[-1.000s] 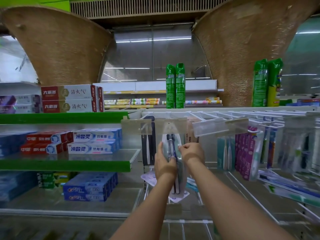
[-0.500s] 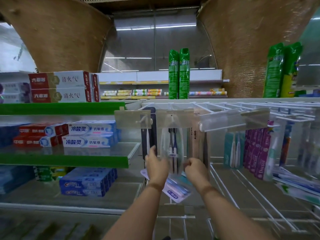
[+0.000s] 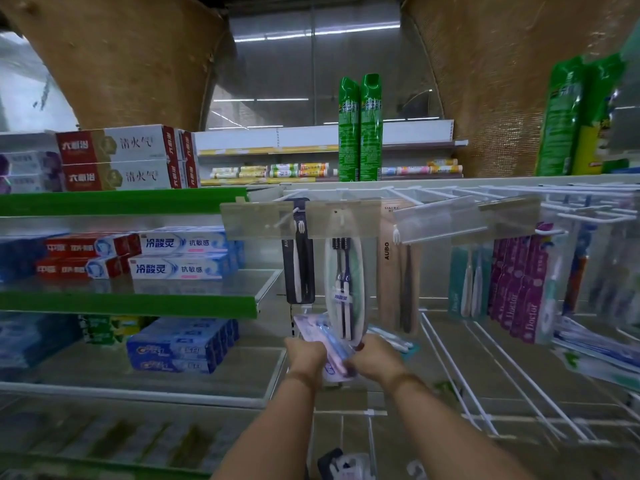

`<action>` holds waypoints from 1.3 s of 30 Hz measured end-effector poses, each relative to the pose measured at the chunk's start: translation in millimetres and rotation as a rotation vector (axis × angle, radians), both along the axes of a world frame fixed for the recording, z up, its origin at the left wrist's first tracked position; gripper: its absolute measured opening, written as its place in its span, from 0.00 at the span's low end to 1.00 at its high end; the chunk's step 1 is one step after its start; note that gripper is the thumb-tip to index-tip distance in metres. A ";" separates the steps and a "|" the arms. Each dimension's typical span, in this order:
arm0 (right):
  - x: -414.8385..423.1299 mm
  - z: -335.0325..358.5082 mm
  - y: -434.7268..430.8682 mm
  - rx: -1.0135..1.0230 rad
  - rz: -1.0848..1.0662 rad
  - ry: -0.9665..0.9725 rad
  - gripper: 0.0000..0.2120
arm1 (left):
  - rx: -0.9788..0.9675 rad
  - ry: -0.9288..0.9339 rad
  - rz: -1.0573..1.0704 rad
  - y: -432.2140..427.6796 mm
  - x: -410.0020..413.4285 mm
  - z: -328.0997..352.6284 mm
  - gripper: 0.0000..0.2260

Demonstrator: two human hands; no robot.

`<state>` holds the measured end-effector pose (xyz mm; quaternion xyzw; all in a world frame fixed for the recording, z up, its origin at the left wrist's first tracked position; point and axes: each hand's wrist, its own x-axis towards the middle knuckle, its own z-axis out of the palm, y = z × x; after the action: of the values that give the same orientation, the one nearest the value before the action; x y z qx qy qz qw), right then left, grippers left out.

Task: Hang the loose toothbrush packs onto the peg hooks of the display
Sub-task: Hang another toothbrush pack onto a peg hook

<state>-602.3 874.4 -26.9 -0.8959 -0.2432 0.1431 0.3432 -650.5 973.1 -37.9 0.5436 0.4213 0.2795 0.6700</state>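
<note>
Down low, under the hooks (image 3: 285, 218): both hands held one loose pack (image 3: 315, 330) between them. Left hand (image 3: 304, 355) curled round its left edge, fingers mostly hidden. Right hand (image 3: 375, 358) pinched the near end. The pack's long axis ran aslant, far end up-left, near end down-right, not upright. It lay just below the hung pack (image 3: 343, 282), overlapping its foot. The hooks stood well above both hands, with neither hand plainly nearer. The pack was a clear blister on pink-lilac card with a blue brush, blurred.
</note>
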 end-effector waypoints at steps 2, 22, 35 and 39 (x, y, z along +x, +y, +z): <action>-3.8 3.5 -0.4 0.119 0.019 0.064 0.11 | 0.039 0.001 0.005 1.8 -6.2 -2.7 0.16; -85.6 24.3 -72.5 0.173 0.091 0.404 0.07 | -0.041 0.126 -0.053 -31.3 -96.1 -2.3 0.11; -127.1 -16.0 -93.0 0.443 0.103 0.377 0.16 | 0.198 0.060 0.114 -94.6 -147.2 -2.6 0.08; -127.0 0.7 -103.8 0.577 0.000 0.305 0.09 | 0.286 -0.061 0.036 -119.2 -143.5 10.5 0.10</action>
<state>-729.3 770.6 -26.2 -0.7299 -0.2197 0.2010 0.6152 -794.0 853.9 -27.4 0.6172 0.3665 0.3651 0.5928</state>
